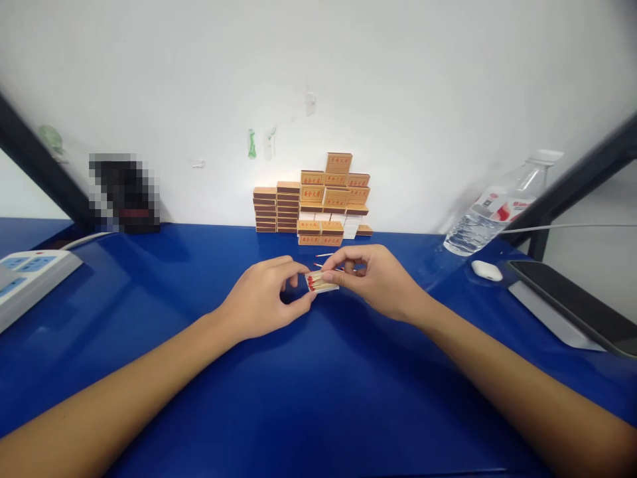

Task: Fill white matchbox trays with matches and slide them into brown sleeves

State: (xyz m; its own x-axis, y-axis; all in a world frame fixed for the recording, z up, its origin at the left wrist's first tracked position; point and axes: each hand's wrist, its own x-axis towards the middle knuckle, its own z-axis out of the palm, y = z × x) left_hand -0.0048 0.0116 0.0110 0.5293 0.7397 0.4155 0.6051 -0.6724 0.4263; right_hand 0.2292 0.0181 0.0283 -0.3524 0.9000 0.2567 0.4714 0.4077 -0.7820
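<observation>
A small white matchbox tray filled with red-headed matches is between my hands, above the blue table. My left hand pinches the tray's left end between thumb and forefinger. Over the tray's right part, my right hand has thumb and forefinger closed together on the matches; how many they grip is hidden. Just behind, a loose match lies on the table, and another is partly covered by my right fingers. Farther back, matchboxes are stacked against the wall.
A white power strip lies at the left, near a blurred dark object. On the right are a tilted water bottle, a white earphone case and a phone resting on a pale box. Dark metal posts frame both sides.
</observation>
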